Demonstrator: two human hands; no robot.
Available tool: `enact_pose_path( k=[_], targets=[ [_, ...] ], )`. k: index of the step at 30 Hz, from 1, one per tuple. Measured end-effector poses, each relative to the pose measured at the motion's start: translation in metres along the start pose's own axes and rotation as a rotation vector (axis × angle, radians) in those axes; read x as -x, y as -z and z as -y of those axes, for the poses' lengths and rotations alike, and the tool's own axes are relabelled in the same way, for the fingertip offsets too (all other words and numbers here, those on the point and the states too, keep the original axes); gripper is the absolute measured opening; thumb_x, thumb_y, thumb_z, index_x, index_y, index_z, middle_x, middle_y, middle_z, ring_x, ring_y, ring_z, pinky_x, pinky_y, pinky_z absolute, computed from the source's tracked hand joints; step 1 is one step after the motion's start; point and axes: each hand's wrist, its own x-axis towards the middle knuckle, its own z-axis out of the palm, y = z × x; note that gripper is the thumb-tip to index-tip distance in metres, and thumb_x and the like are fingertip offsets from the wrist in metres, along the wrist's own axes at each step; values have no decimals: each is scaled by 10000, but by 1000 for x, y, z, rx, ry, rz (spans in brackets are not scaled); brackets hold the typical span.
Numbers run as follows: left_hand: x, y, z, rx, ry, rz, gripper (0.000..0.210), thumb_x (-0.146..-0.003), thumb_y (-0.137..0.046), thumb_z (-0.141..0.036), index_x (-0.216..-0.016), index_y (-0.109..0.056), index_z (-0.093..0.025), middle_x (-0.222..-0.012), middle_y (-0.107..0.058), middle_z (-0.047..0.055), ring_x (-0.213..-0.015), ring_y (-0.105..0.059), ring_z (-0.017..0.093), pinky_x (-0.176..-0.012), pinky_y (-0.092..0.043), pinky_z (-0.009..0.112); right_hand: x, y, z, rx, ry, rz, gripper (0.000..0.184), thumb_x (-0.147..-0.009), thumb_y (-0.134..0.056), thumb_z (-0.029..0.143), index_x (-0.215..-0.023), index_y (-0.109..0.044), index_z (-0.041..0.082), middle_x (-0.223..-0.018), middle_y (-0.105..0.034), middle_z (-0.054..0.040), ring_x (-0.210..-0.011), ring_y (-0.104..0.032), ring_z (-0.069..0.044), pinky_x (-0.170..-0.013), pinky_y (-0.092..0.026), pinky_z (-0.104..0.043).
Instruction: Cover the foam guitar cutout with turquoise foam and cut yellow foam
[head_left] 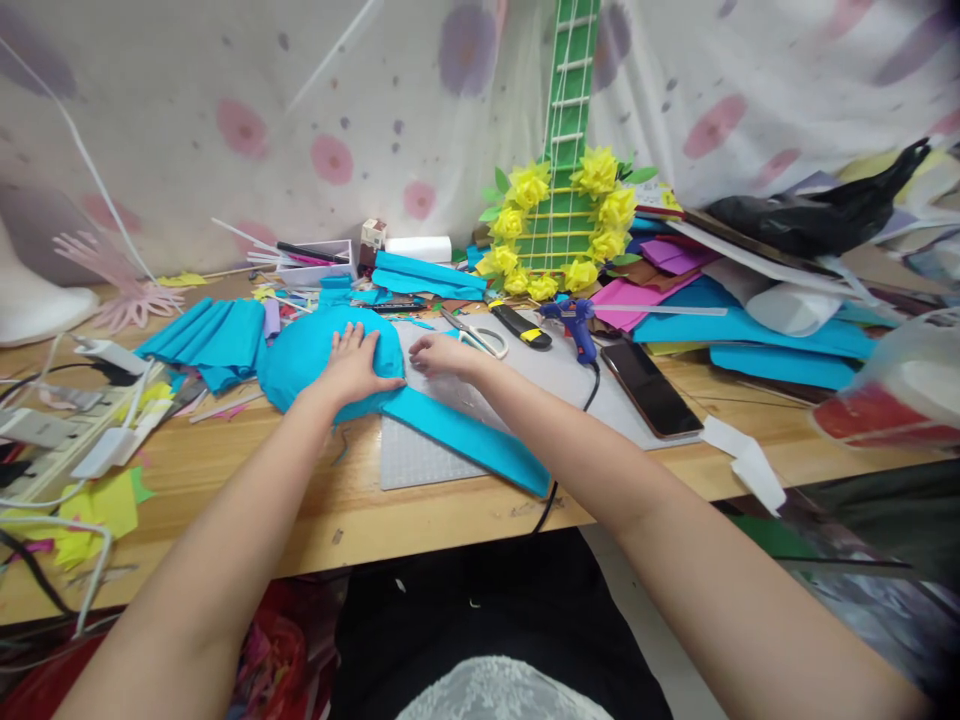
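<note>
A round body wrapped in blue paper (300, 350), with a long flat blue neck (472, 440) running off to the lower right, lies partly on a grey cutting mat (427, 465). My left hand (352, 365) rests on the round part, fingers spread and thumb reaching to its right edge. Just right of that edge, above the mat, is my right hand (439, 357), its fingers bent; whether anything is between them I cannot make out. Scissors with white handles (487, 340) lie right behind it.
A blue glue gun (576, 325), a black and yellow cutter (521, 325) and a phone (651, 388) lie to the right. Behind stands a green guitar shape with yellow flowers (559, 225). Pleated blue paper (214, 340) and a power strip (60, 450) are at left.
</note>
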Motion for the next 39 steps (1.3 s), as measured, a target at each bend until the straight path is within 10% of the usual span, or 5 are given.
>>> enact_pose_path(
  k=[7,24,39],
  targets=[
    [3,1,2,55,-41,5,962,-704,-597,-624,-1475,-240,-175,-1551,-140,186,-1429,-36,367,-1135,-70,515,1,-26,-4,123,169,-27,697,-742,-446,-37,-1422,-336,73,-1405,-465,-145,-1310,-435,-204,-1077,-353,-296],
    [4,4,1,60,-57,35,913,-716,-589,-627,-1476,-239,-261,-1568,-102,138,-1429,-19,367,-1123,-44,535,-29,-35,-17,-267,79,-134,626,-713,-426,-40,-1310,-397,148,-1411,-470,-87,-1287,-461,-167,-1022,-415,-309],
    [4,2,2,65,-62,22,915,-718,-590,-620,-1479,-226,-267,-1567,-118,125,-1430,-31,365,-1124,-61,525,-6,-27,-10,281,236,-32,745,-764,-438,7,-1467,-201,78,-1475,-363,-138,-1325,-410,-239,-1089,-334,-376]
  ],
)
